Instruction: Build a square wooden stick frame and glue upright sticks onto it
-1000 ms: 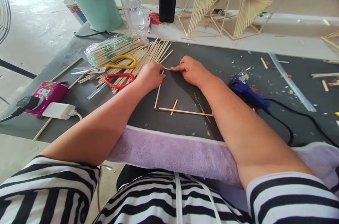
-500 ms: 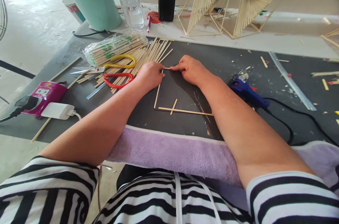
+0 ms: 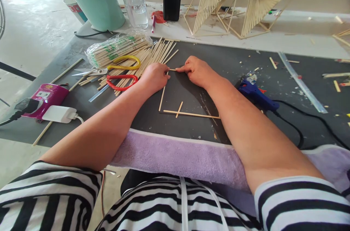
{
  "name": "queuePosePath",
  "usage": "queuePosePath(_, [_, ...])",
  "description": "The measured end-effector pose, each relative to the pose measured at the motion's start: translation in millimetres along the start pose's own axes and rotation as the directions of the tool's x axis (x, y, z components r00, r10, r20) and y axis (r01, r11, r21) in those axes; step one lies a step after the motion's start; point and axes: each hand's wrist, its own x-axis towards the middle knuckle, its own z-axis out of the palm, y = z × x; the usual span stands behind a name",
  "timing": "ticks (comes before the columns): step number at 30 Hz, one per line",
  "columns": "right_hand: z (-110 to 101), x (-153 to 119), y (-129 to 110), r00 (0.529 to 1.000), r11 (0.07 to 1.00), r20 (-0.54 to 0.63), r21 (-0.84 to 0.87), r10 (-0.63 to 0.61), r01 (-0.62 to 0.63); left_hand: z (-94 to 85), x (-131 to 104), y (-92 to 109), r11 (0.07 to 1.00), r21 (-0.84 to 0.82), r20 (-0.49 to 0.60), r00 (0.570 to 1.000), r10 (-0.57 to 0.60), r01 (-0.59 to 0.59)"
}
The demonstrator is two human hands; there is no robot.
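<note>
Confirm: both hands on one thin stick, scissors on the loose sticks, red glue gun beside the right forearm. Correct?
Not quite: the glue gun is blue, not red, as the head view shows. The rest stands: left hand and right hand on one thin stick, scissors on the loose sticks, glue gun beside the right forearm.

Left hand (image 3: pixel 155 77) pinching wooden stick (image 3: pixel 172 70), right hand (image 3: pixel 198 72) touching it by index finger. Left of stick: scissors (image 3: pixel 102 72); right: hot-glue gun (image 3: pixel 255 95); near side: crossed sticks (image 3: pixel 191 114).

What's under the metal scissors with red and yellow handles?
Loose thin wooden sticks lie under the scissors, showing around them and through their openings; whatever the scissors directly cover can't be seen.
</note>
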Motion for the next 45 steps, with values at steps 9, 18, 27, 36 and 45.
queuePosePath(9, [-5,-1,-5,0.999,0.999,0.049,-0.046,0.014,-0.011,0.3,0,-1,1.0,-0.002,-0.01,1.0,0.026,-0.026])
queuePosePath(18, [-16,-2,-14,0.992,0.999,0.121,-0.039,0.025,-0.021,-1.3,-1,-2,0.999,-0.052,-0.021,1.0,-0.008,0.007])
queuePosePath(27, [-40,1,-2,0.967,0.957,-0.226,0.285,0.116,-0.049,-3.2,-2,-7,0.989,-0.148,-0.033,0.999,-0.004,-0.001])
queuePosePath(36, [-75,9,26,0.87,0.616,-0.231,0.781,0.436,-0.101,-6.6,-4,-7,0.979,-0.202,-0.005,1.0,-0.012,0.011])
queuePosePath(45, [-88,12,-3,0.915,0.634,-0.211,0.771,0.343,-0.06,-5.7,-5,-7,0.972,-0.235,-0.02,1.0,-0.012,0.007])
